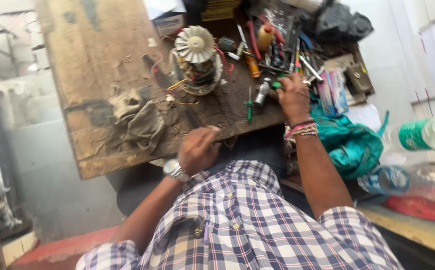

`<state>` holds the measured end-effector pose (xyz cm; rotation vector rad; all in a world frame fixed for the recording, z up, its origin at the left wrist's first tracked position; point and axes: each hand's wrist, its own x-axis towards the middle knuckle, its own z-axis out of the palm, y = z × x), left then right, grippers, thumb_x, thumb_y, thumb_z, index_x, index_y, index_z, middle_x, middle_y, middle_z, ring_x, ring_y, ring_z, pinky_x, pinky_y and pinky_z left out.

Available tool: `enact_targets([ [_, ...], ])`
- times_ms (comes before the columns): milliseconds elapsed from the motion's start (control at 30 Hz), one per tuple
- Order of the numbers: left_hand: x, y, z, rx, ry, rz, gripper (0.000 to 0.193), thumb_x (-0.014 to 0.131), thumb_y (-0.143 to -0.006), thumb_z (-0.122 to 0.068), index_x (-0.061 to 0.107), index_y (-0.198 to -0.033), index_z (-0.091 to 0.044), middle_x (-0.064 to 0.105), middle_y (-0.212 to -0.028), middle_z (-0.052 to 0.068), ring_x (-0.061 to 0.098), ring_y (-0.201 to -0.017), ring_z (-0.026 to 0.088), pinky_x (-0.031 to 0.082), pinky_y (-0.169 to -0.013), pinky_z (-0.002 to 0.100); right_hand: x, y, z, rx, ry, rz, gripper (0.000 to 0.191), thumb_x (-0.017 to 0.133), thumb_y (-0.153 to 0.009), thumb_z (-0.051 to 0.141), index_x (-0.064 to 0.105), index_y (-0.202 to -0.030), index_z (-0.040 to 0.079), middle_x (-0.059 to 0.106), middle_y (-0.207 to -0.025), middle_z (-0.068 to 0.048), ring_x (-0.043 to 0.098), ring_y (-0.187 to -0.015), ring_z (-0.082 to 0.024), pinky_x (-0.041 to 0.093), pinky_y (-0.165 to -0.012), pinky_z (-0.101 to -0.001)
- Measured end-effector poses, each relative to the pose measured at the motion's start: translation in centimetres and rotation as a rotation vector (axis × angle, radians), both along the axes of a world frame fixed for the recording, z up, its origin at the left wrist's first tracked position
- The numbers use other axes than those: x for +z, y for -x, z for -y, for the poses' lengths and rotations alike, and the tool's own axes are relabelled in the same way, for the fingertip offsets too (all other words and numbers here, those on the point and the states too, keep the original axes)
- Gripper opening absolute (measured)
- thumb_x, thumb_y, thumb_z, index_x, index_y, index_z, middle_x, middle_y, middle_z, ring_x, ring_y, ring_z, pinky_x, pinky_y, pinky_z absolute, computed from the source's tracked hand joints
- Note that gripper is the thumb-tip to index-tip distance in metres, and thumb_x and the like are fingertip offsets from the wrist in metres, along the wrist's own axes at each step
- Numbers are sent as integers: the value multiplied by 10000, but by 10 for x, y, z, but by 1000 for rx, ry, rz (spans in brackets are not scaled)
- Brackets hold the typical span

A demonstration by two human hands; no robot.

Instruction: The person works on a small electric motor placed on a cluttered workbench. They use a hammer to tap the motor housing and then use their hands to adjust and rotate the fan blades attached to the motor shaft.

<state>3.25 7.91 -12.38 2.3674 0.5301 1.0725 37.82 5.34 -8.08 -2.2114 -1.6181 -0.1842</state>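
My right hand (293, 96), with beaded bracelets on the wrist, reaches into a pile of hand tools (282, 45) at the far right of a worn wooden workbench (92, 65). Its fingers curl around a small green-handled tool (277, 84). My left hand (198, 149), with a metal watch on the wrist, rests curled at the bench's near edge and shows nothing in it. An electric motor armature with a white fan (196, 59) and loose wires stands mid-bench. A green screwdriver (249, 106) and a silver cylinder (262, 92) lie left of my right hand.
A dirty rag (140, 121) lies on the bench's left part. An orange bottle (265, 36) stands among the tools. A teal cloth (351, 146) bunches right of my forearm. Plastic bottles (422, 134) lie on a ledge at right. Small boxes (333, 92) sit near the bench's right edge.
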Motion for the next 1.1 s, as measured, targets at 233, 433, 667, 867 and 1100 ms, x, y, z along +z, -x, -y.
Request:
enact_targets([
  [233,51,-44,4,-42,95,-42,389,746,-934,-123,605,-1287,-42,715,-1169,133,698,-1034,278,572,-916,387,22,18,6,-6,-59,20,371,829,-845,147,710,-1192,93,688,-1138,-129,627,-1091,-332,498,-958,-440],
  [433,86,-73,3,48,135,106,780,740,-820,-90,365,-1477,104,633,-1278,270,639,-1145,386,530,-976,453,85,93,28,192,52,-577,501,811,-867,164,534,-1274,71,760,-1044,-112,751,-910,-228,597,-782,-337],
  [667,112,-59,-30,127,342,52,654,800,-879,-121,522,-1465,-37,744,-1113,174,750,-1006,283,624,-871,389,104,116,40,370,-117,-693,585,812,-858,130,534,-1373,117,702,-1199,-134,722,-987,-235,614,-806,-334],
  [867,143,-50,-157,-40,310,486,534,802,-965,4,501,-1391,-110,696,-1296,165,712,-1256,242,586,-1062,336,49,44,48,-14,97,-9,555,855,-840,243,623,-1332,130,658,-1225,-113,591,-1140,-323,446,-958,-505],
  [1100,129,-57,-191,-196,361,394,901,846,-833,101,300,-1544,12,601,-1385,290,455,-1351,380,464,-1111,435,6,10,51,-60,279,65,508,841,-803,272,677,-1274,175,644,-1152,-84,587,-1133,-306,453,-963,-475],
])
